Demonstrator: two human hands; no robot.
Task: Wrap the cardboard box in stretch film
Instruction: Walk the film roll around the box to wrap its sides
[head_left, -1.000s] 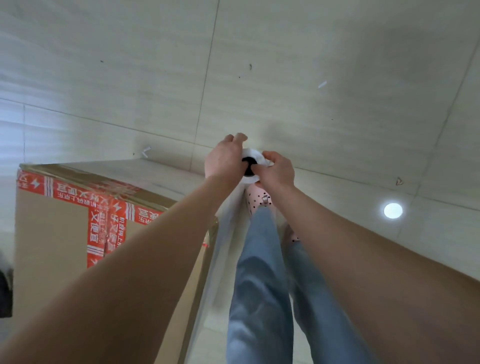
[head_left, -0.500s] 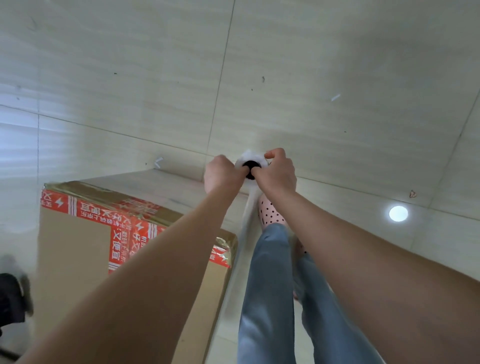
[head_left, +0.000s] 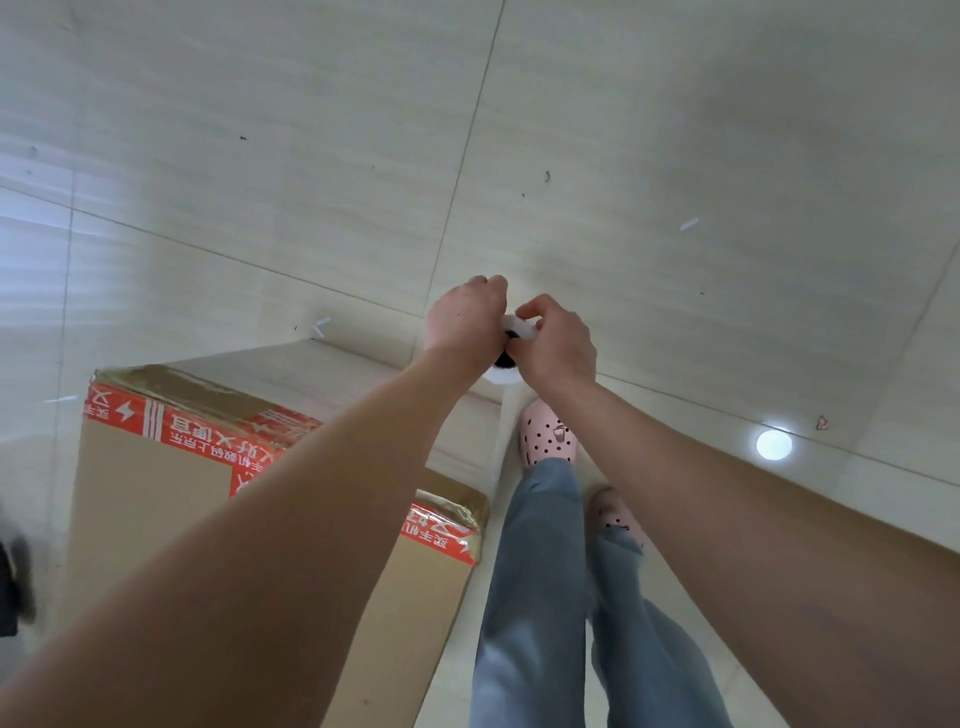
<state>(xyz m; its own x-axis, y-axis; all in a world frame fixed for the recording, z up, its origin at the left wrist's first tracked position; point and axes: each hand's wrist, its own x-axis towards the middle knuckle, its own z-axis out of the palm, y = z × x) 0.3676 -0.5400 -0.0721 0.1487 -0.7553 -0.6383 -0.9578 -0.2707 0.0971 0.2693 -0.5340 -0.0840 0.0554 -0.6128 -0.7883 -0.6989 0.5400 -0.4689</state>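
Note:
A tall brown cardboard box (head_left: 156, 519) with red printed tape across its top stands on the floor at lower left. My left hand (head_left: 462, 317) and my right hand (head_left: 558, 343) both grip the top of a stretch film roll (head_left: 511, 358), white with a black core, held upright just right of the box. A clear sheet of film (head_left: 501, 441) runs down from the roll past the box's right edge; shiny film covers the box's near right corner. My left forearm hides the middle of the box top.
Pale tiled floor (head_left: 675, 156) spreads all around. My legs in blue jeans and pink spotted shoes (head_left: 548, 434) stand right of the box. A dark object (head_left: 13, 587) sits at the left edge. A round light reflection (head_left: 774, 444) shows on the floor at right.
My view has shifted so the box sits further right and more of its top shows. My hands closed tighter over the roll, hiding most of its core. My left foot stepped forward.

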